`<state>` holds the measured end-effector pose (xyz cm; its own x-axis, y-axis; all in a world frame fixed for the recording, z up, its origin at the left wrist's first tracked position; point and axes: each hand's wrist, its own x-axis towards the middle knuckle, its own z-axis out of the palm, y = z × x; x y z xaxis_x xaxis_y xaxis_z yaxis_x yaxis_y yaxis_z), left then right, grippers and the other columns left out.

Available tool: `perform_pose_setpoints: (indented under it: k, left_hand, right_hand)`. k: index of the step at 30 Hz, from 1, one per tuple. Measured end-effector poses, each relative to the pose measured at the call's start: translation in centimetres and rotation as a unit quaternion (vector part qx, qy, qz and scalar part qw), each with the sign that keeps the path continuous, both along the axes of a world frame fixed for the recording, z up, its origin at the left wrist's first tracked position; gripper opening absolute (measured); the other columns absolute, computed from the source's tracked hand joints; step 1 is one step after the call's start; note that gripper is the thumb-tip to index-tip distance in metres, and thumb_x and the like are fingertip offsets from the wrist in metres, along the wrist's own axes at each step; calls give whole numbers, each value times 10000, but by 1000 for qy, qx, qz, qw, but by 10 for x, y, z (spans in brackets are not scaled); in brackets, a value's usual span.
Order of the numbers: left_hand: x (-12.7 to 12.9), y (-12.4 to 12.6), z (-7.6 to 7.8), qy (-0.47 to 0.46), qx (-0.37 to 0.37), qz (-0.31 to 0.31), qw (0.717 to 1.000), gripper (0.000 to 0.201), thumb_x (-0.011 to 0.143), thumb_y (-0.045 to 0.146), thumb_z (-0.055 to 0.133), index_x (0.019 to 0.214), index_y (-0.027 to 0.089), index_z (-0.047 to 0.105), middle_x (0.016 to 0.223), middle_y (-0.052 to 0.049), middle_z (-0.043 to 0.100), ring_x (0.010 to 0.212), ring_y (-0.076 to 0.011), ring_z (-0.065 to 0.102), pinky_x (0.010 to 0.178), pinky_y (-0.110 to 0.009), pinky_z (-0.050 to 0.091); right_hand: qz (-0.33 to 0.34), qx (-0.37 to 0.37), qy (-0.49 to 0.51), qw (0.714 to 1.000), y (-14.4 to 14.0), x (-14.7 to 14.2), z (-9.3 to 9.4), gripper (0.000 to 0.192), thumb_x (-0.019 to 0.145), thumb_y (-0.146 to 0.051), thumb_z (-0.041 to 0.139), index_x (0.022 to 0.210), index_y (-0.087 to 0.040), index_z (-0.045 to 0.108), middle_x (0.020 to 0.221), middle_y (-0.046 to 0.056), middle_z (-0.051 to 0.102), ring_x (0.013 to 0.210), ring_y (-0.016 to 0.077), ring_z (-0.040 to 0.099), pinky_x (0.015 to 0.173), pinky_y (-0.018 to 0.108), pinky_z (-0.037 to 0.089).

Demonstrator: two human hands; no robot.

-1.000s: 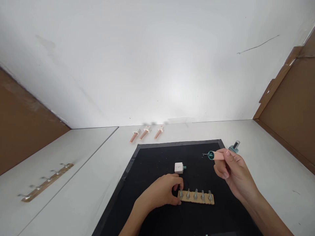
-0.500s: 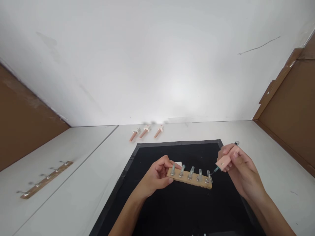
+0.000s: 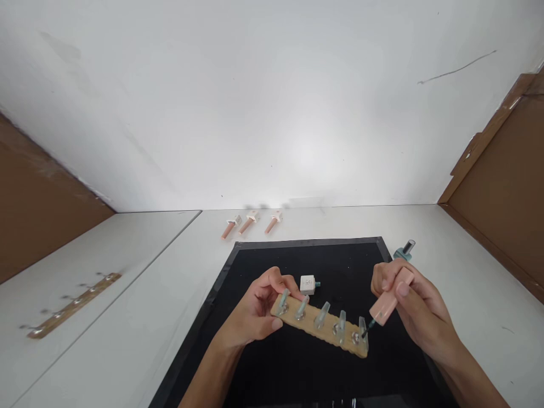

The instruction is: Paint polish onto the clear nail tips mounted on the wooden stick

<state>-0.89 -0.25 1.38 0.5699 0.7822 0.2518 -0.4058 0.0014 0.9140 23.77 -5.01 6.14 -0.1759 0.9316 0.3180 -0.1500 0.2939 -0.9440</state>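
Observation:
My left hand (image 3: 260, 309) grips the left end of a wooden strip (image 3: 312, 328) between thumb and fingers. Several clear, greenish false nail tips (image 3: 322, 315) stand along the strip on shiny round mounts. My right hand (image 3: 414, 297) pinches the pink handle of a nail polish brush (image 3: 385, 306). Its dark bristles meet the rightmost nail tip (image 3: 362, 328) on the strip. Behind my left fingers, a white square nail polish bottle (image 3: 307, 284) with a green neck lies on the black mat.
Three white bottles with pink caps (image 3: 249, 225) lie at the back, by the white wall. A teal item with a dark, shiny top (image 3: 403, 250) is just beyond my right hand. On the left, another wooden strip (image 3: 76, 306) carries several metal stands. Brown cardboard panels (image 3: 501, 170) flank the table.
The strip's right end has dipped, and my right hand has followed it down with the brush. The white bottle behind my left hand shows more fully. The view has shifted slightly.

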Motion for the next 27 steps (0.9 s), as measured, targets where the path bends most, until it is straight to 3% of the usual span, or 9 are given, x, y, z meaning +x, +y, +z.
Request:
perform_pose_setpoints:
  k: [7, 11, 14, 20, 27]
  left_hand:
    - [-1, 0, 1, 9, 9, 0, 1000, 323, 677, 372, 770, 780, 234, 496, 819, 0, 633, 736, -142, 645, 643, -257, 525]
    - [-2, 0, 0, 18, 16, 1, 1000, 325, 679, 369, 767, 773, 238, 485, 809, 4, 630, 743, -149, 650, 644, -269, 531]
    - [-3, 0, 1, 34, 15, 3, 999, 363, 659, 398, 770, 747, 234, 459, 786, 2, 621, 721, -162, 652, 627, -290, 539]
    - [-4, 0, 1, 52, 0, -9, 999, 365, 651, 396, 767, 740, 235, 451, 788, -6, 597, 750, -195, 669, 624, -331, 559]
    - [-5, 0, -1, 33, 1, -27, 999, 297, 668, 320, 763, 765, 239, 495, 807, -7, 616, 772, -196, 679, 647, -344, 571]
  right_hand:
    - [-51, -2, 38, 998, 2, -1, 1, 260, 890, -477, 566, 767, -255, 621, 564, -25, 495, 533, 160, 456, 506, 290, 345]
    - [-24, 14, 45, 999, 1, -4, 1, 309, 871, -463, 602, 666, -232, 611, 592, -17, 518, 497, 132, 435, 486, 281, 350]
    - [-18, 0, 17, 1000, 0, -7, 1, 261, 849, -451, 638, 692, -243, 626, 553, -20, 529, 484, 138, 434, 462, 275, 350]
    - [-77, -6, 13, 997, 2, -8, 4, 245, 843, -443, 651, 700, -245, 631, 502, -24, 578, 474, 146, 510, 483, 281, 402]
    - [-15, -7, -36, 999, 0, -9, 6, 313, 815, -436, 679, 611, -234, 555, 476, -18, 575, 436, 137, 434, 411, 269, 339]
